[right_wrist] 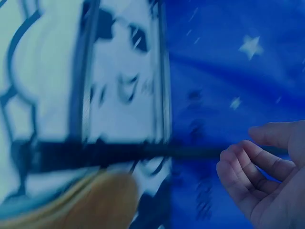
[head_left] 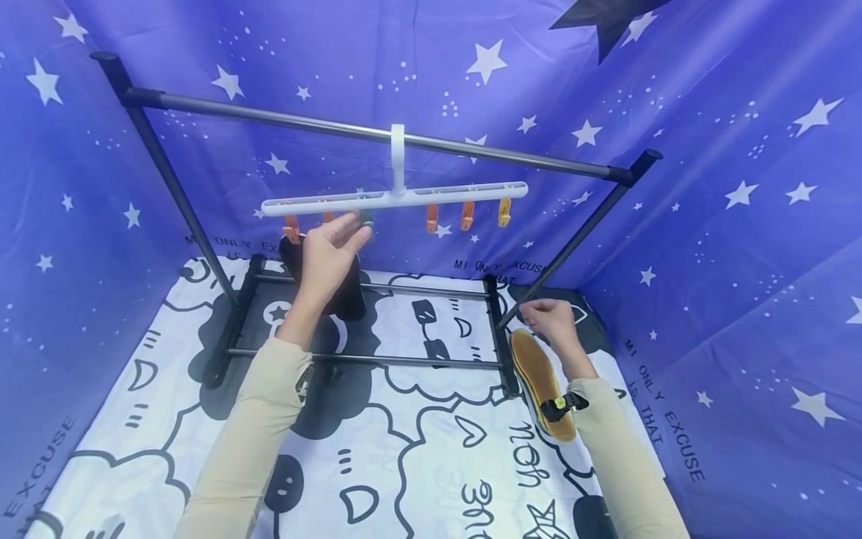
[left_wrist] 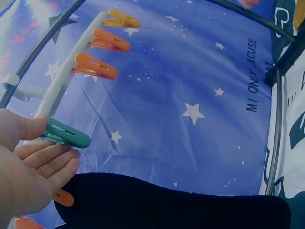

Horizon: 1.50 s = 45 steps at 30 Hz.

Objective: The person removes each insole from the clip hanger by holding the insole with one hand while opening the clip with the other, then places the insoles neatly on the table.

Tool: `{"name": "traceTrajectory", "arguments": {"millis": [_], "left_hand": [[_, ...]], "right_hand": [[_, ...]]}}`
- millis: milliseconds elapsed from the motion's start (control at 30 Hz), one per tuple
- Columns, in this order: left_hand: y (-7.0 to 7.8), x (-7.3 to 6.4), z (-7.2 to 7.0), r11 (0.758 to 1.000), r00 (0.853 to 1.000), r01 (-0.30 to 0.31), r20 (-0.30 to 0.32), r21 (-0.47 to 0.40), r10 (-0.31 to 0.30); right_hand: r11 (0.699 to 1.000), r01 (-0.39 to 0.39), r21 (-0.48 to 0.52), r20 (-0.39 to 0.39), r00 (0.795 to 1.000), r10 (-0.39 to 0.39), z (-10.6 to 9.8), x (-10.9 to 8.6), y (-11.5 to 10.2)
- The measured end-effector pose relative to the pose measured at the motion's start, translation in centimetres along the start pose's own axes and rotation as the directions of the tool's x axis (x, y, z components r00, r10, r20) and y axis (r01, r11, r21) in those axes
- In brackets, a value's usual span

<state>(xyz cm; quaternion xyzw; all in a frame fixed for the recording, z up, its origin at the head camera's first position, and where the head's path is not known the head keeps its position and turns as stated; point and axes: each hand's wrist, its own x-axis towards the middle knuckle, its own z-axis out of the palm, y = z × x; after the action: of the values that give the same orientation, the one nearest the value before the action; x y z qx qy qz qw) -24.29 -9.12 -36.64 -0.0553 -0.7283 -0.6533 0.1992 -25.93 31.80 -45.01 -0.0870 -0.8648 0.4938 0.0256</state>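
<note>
At nine o'clock one black insole (head_left: 349, 297) hangs, long axis slanting from eleven to its free end at five, under one six-clip hanger (head_left: 465, 194), left hand (head_left: 327, 256) at the green clip (left_wrist: 70, 134), whether pinching I cannot tell, right hand (head_left: 556, 322) empty, fingertips off its thumb.

The right wrist view blurs and crops the brown insole (right_wrist: 105, 200).

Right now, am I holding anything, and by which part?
Your right hand holds nothing. Your left hand is at the green clip, beside its end on the white hanger; whether it pinches it cannot be told.
</note>
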Motion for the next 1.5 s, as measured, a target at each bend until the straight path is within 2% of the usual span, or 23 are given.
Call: {"name": "traceTrajectory", "arguments": {"millis": [133,200,333,567,700,867,933,1000,1067,1200,1267,1333,1500], "left_hand": [[0.2,-0.6,-0.1,0.997,0.996,-0.064,-0.06,0.049,0.067],[0.3,-1.0,-0.1,0.991,0.986,-0.109,-0.118,0.075,0.118],[0.3,-1.7,-0.3,0.978,0.951,-0.172,-0.242,0.115,0.195],[0.2,-2.8,-1.0,0.979,0.891,-0.172,-0.407,0.111,0.202],[0.1,-3.5,-1.2,0.974,0.866,-0.178,-0.448,0.138,0.221],[0.1,-3.9,-1.0,0.958,0.858,-0.175,-0.442,0.229,0.263],[0.1,-3.9,-0.9,0.951,0.859,-0.161,-0.437,0.264,0.267],[0.1,-3.8,-0.8,0.95,0.867,-0.144,-0.426,0.279,0.257],[0.1,-3.6,-0.9,0.95,0.884,-0.118,-0.405,0.29,0.234],[0.1,-2.9,-1.1,0.955,0.928,-0.067,-0.333,0.288,0.165],[0.2,-2.5,-1.2,0.961,0.942,-0.051,-0.305,0.272,0.136],[0.3,-2.1,-1.3,0.965,0.949,-0.042,-0.292,0.258,0.12],[0.2,-1.5,-1.3,0.975,0.951,-0.028,-0.294,0.221,0.094]], "right_hand": [[0.996,0.059,0.064,0.014,0.998,-0.059,1.7,-0.3,-2.5],[0.993,0.077,0.092,0.022,0.997,-0.079,2.6,-0.5,-3.7],[0.98,0.125,0.153,0.045,0.99,-0.133,4.6,-1.0,-6.1],[0.951,0.189,0.244,0.098,0.971,-0.218,8.1,-1.5,-8.7],[0.943,0.19,0.273,0.132,0.964,-0.232,9.9,-1.9,-10.0],[0.929,0.209,0.305,0.173,0.947,-0.27,12.2,-2.1,-11.6],[0.923,0.213,0.319,0.19,0.94,-0.283,13.1,-2.1,-12.0],[0.918,0.216,0.333,0.204,0.934,-0.294,13.9,-2.0,-12.2],[0.914,0.213,0.345,0.219,0.929,-0.299,14.5,-1.9,-12.4],[0.908,0.204,0.366,0.249,0.919,-0.307,15.5,-1.9,-13.0],[0.905,0.202,0.373,0.263,0.913,-0.312,16.0,-1.9,-13.2],[0.903,0.204,0.378,0.277,0.906,-0.321,16.5,-1.9,-13.5],[0.907,0.199,0.371,0.305,0.896,-0.322,17.5,-2.1,-13.8]]}}
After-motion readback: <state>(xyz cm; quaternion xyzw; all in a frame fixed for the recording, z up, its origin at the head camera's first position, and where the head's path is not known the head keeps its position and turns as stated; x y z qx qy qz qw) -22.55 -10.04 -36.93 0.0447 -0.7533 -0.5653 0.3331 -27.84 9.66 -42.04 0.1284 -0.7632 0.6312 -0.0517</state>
